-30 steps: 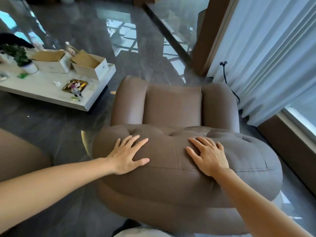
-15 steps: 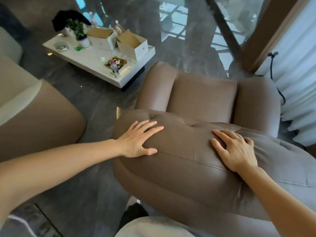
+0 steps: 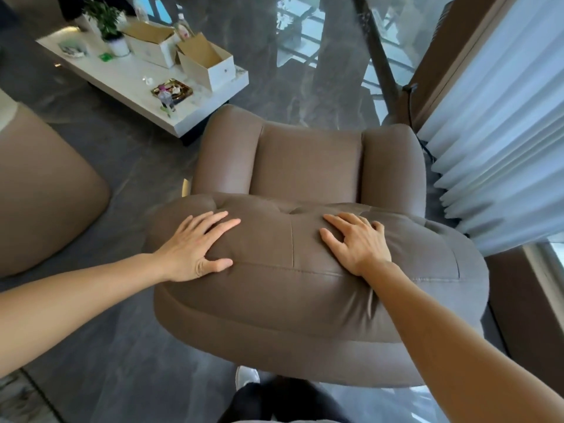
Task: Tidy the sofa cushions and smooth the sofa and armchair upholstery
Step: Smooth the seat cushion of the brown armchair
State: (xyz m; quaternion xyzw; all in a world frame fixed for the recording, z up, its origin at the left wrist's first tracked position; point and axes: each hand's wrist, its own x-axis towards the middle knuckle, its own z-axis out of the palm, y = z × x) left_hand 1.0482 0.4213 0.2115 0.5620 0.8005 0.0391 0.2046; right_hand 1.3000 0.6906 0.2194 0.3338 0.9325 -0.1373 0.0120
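Observation:
A brown upholstered armchair (image 3: 308, 166) fills the middle of the head view, seen from behind and above. Its padded backrest top (image 3: 283, 288) bulges toward me. My left hand (image 3: 195, 248) lies flat on the left part of that backrest, fingers spread and pointing right. My right hand (image 3: 357, 242) presses flat on the right part, fingers spread toward the seat. Under my right wrist the fabric creases. Neither hand holds anything.
A brown sofa arm (image 3: 42, 190) stands at the left. Behind the chair, a low white coffee table (image 3: 128, 77) carries open cardboard boxes (image 3: 204, 62), a potted plant (image 3: 106, 22) and a small tray. White curtains (image 3: 500, 123) hang at the right. The floor is dark glossy tile.
Both hands stay flat on the backrest top; the left has slid slightly along it. My view has swung, so the chair sits more central than half a second ago.

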